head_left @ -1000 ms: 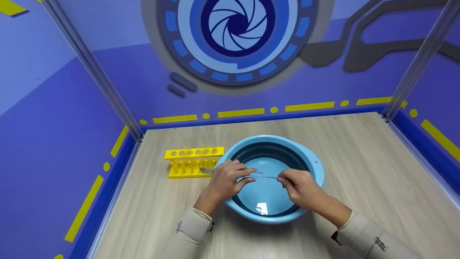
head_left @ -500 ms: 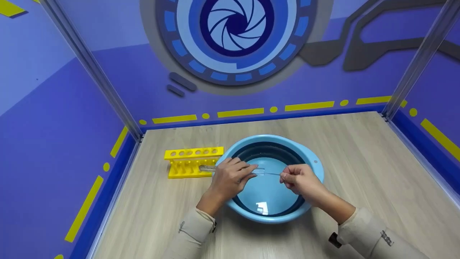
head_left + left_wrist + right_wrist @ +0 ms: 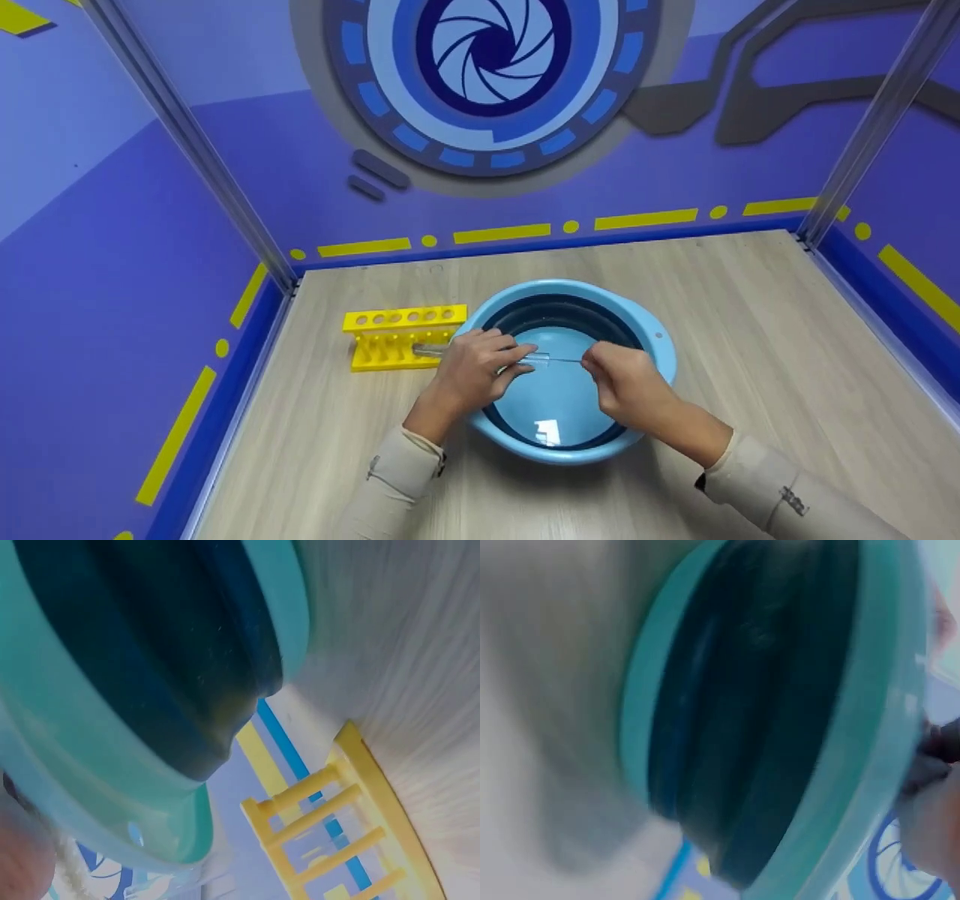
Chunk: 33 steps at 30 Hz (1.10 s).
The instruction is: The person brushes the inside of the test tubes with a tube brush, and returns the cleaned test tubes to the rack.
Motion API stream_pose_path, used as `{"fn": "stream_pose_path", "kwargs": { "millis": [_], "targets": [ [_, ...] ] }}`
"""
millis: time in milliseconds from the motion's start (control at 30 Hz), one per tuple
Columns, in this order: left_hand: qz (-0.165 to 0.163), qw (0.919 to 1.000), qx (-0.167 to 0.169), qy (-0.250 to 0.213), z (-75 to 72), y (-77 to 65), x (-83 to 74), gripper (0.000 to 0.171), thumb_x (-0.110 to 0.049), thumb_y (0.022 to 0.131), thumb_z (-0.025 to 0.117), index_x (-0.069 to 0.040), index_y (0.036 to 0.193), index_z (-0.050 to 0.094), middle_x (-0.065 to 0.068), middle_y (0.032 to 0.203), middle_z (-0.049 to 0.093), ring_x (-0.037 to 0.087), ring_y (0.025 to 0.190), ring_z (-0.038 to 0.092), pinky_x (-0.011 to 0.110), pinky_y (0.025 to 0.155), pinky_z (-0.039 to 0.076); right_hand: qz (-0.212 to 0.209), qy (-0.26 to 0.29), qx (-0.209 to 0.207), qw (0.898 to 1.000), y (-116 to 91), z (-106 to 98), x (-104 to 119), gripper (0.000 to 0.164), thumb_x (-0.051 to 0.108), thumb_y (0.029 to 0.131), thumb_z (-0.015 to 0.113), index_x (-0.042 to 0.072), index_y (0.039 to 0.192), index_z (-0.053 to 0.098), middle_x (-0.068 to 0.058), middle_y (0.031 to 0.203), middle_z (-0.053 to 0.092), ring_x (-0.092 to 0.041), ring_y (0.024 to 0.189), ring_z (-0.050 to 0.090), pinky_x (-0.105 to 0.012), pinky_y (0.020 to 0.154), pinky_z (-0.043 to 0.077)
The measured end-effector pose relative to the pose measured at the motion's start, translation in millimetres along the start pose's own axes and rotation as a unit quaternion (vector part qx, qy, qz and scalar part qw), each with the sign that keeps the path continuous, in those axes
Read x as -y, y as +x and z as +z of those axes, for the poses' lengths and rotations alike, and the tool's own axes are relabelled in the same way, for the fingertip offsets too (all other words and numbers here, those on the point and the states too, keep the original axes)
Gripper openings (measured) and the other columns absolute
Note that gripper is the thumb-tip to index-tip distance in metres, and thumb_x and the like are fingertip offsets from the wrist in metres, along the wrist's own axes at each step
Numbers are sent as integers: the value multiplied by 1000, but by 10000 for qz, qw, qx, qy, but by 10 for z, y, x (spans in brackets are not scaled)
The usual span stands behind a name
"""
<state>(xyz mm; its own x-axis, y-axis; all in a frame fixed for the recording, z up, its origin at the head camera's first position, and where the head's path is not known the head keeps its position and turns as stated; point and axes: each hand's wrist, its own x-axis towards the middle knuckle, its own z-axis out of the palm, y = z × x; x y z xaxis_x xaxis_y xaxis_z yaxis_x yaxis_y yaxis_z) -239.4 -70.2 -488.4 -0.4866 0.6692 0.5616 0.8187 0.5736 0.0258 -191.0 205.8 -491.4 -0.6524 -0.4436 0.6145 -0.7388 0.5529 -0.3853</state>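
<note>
Over the water in a blue collapsible basin [image 3: 660,336], my left hand [image 3: 472,367] holds a clear test tube [image 3: 538,358] lying nearly level. The tube's closed end pokes out left of the hand, with something greyish, likely brush bristles, inside. From its mouth runs the thin wire handle [image 3: 566,361] of a test tube brush, and my right hand [image 3: 630,379] pinches the wire's end. Much of the tube is hidden behind the left fingers. In the left wrist view, part of the left hand [image 3: 22,855] shows beside the basin; in the right wrist view, the right hand [image 3: 930,817] is blurred.
A yellow test tube rack [image 3: 405,319] stands left of the basin, close to its rim, with the tube's closed end above it. The wooden table [image 3: 765,360] meets blue printed walls at the back and both sides.
The tube and left hand have shifted slightly left and levelled. My right hand, still on the wire, has turned a little and shifted slightly up. Basin and rack stay put.
</note>
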Motion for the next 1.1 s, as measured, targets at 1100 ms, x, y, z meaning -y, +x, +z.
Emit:
{"fn": "stream_pose_path", "kwargs": {
  "millis": [1100],
  "targets": [
    [-60,9985,345,-427,47,-20,8,33,-44,99,76,-27,127,80,-8,91,80,8,75,66,18,71,54,167,-550,383,9976,-35,26,-84,18,-4,98,66,11,89,69,1,71,64,-6,63,58,-21,58,54]
  ]
}}
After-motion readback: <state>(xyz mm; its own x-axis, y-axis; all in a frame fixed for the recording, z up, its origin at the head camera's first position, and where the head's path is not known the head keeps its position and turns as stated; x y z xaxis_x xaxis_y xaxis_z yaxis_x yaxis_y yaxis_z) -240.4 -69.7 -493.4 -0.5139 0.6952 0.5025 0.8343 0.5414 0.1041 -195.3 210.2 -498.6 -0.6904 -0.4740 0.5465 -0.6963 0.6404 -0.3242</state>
